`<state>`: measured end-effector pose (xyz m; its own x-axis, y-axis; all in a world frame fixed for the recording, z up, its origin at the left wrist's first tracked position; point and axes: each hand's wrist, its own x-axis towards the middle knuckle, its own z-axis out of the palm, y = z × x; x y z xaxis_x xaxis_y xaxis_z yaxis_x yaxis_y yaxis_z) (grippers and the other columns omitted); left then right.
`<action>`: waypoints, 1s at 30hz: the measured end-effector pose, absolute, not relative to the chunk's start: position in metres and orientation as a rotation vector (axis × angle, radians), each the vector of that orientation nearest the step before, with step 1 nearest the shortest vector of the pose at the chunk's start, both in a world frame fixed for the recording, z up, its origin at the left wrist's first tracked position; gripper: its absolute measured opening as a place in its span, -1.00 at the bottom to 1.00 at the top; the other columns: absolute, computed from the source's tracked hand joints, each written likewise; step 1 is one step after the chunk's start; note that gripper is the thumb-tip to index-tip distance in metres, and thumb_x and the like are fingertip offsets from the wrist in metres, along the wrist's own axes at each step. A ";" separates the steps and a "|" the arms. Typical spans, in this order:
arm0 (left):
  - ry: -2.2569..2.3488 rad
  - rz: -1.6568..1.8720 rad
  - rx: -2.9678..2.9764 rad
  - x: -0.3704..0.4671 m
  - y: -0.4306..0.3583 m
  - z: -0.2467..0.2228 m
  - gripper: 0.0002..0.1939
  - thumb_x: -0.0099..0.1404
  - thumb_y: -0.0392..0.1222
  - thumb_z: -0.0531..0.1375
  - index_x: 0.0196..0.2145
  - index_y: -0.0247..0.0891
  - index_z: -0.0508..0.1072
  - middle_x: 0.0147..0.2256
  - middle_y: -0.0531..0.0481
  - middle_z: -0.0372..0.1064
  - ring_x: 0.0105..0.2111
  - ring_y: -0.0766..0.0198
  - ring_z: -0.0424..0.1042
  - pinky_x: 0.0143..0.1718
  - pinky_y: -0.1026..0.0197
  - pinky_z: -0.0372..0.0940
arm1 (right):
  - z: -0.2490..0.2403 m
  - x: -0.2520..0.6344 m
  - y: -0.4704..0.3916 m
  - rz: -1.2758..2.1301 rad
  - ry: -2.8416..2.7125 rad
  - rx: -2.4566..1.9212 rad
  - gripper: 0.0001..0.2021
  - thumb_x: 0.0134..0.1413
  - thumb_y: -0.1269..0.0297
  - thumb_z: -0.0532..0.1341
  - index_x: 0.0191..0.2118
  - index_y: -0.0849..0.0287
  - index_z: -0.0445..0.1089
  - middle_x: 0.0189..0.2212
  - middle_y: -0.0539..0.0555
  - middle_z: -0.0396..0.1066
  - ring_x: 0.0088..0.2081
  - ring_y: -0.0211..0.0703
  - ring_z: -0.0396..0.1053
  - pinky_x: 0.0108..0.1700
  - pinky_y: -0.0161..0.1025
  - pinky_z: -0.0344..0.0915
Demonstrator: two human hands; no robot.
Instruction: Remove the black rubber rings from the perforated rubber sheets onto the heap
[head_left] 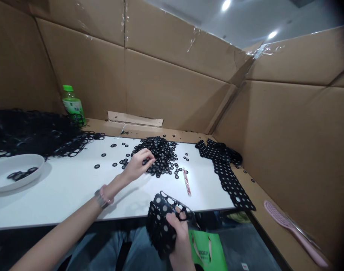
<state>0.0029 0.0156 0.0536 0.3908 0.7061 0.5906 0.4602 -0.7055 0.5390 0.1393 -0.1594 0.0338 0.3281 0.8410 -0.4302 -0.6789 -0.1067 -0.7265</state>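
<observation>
My left hand (138, 164) reaches over the near left side of a heap of small black rings (160, 152) on the white board (126, 203). Its thumb and fingers are pinched together; what lies between them is too small to make out. Below the board's front edge, my right hand (179, 233) grips a bunched piece of black fabric with round holes (162, 222), the thumb on top and fingertips showing through its upper part. Loose rings are scattered around the heap. To its right lies a thin red-and-white packet (186, 182).
Black netting (33, 131) and a white bowl (38, 167) holding black pieces are at left, near a green bottle (74, 107). A dotted black strip (231, 180) lies right, beyond it a pink hairbrush (294, 229). Cardboard walls (172, 82) surround the board. A green bag (210, 248) sits below.
</observation>
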 end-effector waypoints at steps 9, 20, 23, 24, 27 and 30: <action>0.714 1.008 2.036 0.021 -0.105 0.067 -0.93 0.18 -0.27 0.15 -0.33 -0.27 0.40 -0.37 -0.06 0.35 -0.35 0.27 0.33 -0.30 0.26 0.26 | 0.024 0.135 -0.160 1.243 -0.441 -0.948 -0.75 -0.29 0.18 0.34 -0.43 0.10 0.32 -0.48 -0.01 0.41 -0.33 -0.07 0.40 -0.25 -0.15 0.33; 0.811 0.997 1.710 0.020 -0.107 0.066 -0.92 0.11 -0.31 0.20 -0.38 -0.26 0.47 -0.38 -0.03 0.43 -0.34 0.27 0.41 -0.27 0.29 0.32 | 0.024 0.139 -0.170 0.844 -0.803 -1.259 -0.71 -0.22 0.04 0.32 -0.40 0.14 0.41 -0.41 0.03 0.41 -0.28 -0.12 0.34 -0.16 -0.22 0.25; 0.931 1.146 1.836 0.023 -0.113 0.056 -0.89 0.18 -0.29 0.14 -0.34 -0.24 0.46 -0.36 -0.02 0.46 -0.34 0.27 0.43 -0.25 0.30 0.33 | 0.021 0.134 -0.168 0.819 -0.822 -1.261 -0.75 -0.18 0.08 0.30 -0.44 0.15 0.35 -0.48 0.01 0.38 -0.36 -0.16 0.33 -0.23 -0.23 0.27; 0.974 1.231 1.847 0.025 -0.114 0.052 -0.89 0.20 -0.29 0.13 -0.32 -0.24 0.45 -0.36 -0.02 0.46 -0.35 0.28 0.44 -0.25 0.30 0.33 | 0.021 0.132 -0.167 0.826 -0.813 -1.246 -0.76 -0.18 0.10 0.30 -0.46 0.15 0.33 -0.50 0.00 0.37 -0.38 -0.17 0.32 -0.24 -0.24 0.27; 1.065 1.385 1.738 0.027 -0.111 0.043 -0.88 0.22 -0.28 0.10 -0.28 -0.26 0.42 -0.38 -0.01 0.47 -0.38 0.30 0.46 -0.29 0.32 0.36 | 0.021 0.125 -0.165 0.900 -0.734 -1.165 -0.76 -0.19 0.17 0.31 -0.54 0.14 0.24 -0.53 -0.02 0.35 -0.42 -0.20 0.32 -0.28 -0.25 0.28; 1.101 1.380 1.599 0.015 -0.089 0.046 -0.86 0.21 -0.21 0.13 -0.28 -0.28 0.39 -0.45 0.02 0.45 -0.44 0.31 0.46 -0.37 0.33 0.38 | 0.022 0.129 -0.165 1.060 -0.559 -0.991 -0.79 -0.24 0.23 0.31 -0.53 0.13 0.24 -0.49 -0.02 0.40 -0.38 -0.17 0.36 -0.27 -0.23 0.29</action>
<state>0.0147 -0.0886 0.0456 0.0527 0.9344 0.3524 0.1359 -0.3563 0.9244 0.1292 -0.1649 0.0220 0.4155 0.9070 -0.0682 -0.4559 0.1428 -0.8785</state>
